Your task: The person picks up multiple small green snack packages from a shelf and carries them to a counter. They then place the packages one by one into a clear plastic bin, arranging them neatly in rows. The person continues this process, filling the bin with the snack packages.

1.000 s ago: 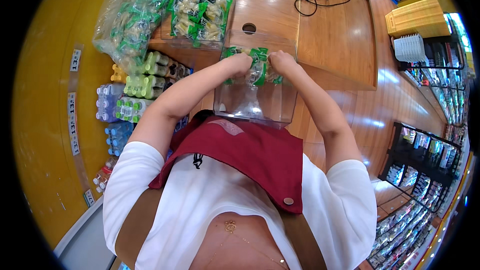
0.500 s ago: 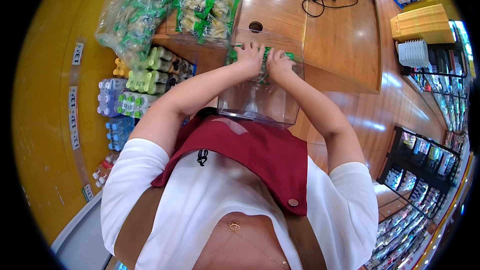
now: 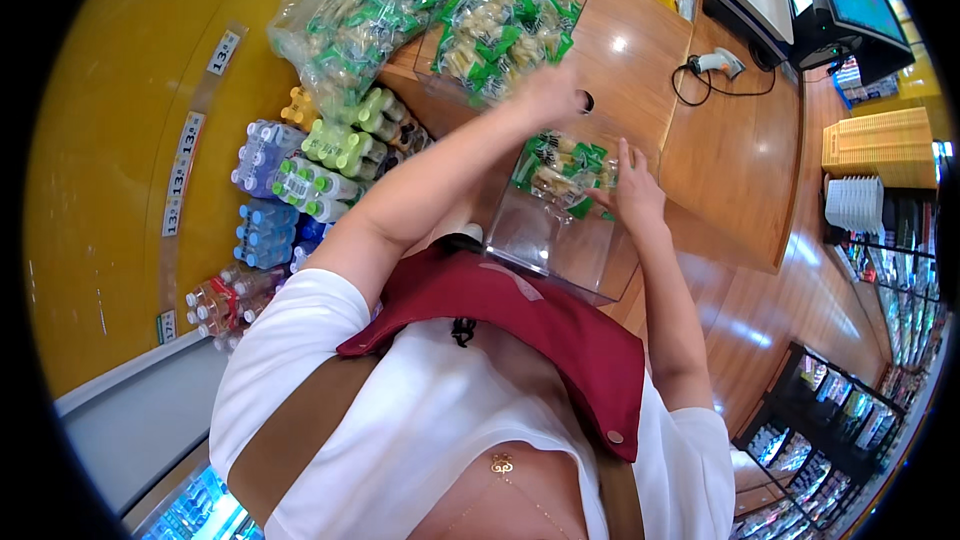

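Observation:
My right hand [image 3: 637, 190] is open, fingers spread, at the right side of a clear plastic box [image 3: 545, 240]. Its fingers touch the green-and-clear packets [image 3: 560, 175] of pale food pieces lying in the far part of that box. Smeared by motion, my left hand [image 3: 550, 100] is over the near right edge of a second clear box, close to more such packets [image 3: 510, 20] heaped there. Whether its fingers hold anything is hidden by the blur.
A big clear bag [image 3: 365, 25] of similar packets stands at the far left. Shrink-wrapped bottles [image 3: 325, 190] are stacked below it, by the yellow wall. On the wooden counter [image 3: 640, 70] lie a barcode scanner [image 3: 720, 62] with its cable and, farther right, a screen [image 3: 865, 5].
My left hand has left the nearer box and moved up toward the heaped packets. My right hand has shifted to that nearer box's right side. The whole view has turned somewhat.

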Motion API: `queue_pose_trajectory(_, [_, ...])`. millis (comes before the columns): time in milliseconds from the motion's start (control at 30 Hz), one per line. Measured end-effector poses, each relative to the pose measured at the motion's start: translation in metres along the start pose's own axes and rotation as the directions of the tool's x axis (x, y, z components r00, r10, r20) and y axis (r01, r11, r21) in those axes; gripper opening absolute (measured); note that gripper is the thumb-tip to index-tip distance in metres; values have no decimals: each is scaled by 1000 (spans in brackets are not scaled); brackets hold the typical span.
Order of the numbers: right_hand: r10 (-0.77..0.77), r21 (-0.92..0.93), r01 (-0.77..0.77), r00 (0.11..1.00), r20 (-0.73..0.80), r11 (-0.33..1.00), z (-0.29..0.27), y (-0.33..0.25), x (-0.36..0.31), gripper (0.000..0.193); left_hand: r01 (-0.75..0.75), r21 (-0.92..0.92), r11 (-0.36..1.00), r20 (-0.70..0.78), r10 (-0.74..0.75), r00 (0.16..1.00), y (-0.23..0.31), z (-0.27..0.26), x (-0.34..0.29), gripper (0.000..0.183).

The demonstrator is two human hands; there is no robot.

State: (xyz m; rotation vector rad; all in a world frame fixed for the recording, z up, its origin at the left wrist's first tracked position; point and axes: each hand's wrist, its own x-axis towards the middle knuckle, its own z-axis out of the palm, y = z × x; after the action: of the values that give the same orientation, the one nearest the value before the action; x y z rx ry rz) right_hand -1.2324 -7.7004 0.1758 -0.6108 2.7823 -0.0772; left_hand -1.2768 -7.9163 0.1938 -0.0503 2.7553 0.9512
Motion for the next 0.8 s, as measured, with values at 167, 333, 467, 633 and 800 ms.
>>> queue_pose_trajectory(167, [-59,156,63,998,-29,986,-9,5,-18,69,119,354,928,-386,29,922,-82,-52,27,61])
queue_pose_trajectory(333, [-102,205,111,993,-57,972,-10,-8,-12,62,-39,666,745,-209,236,949,-91,-37,55,84])
queue_pose_trajectory(467, [-149,216,154,988,-42,964,-7,-16,-12,61,-103,462,881,-152,193,969,-70,-38,68,77])
queue_pose_trajectory(633, [-177,224,185,983,-55,957,-11,-16,-9,58,-90,598,796,-16,124,992,-75,-36,84,55])
queue_pose_trajectory(800, [-156,325,164,986,-52,931,-24,-8,-6,57,-308,482,820,21,341,940,-95,-58,73,33])
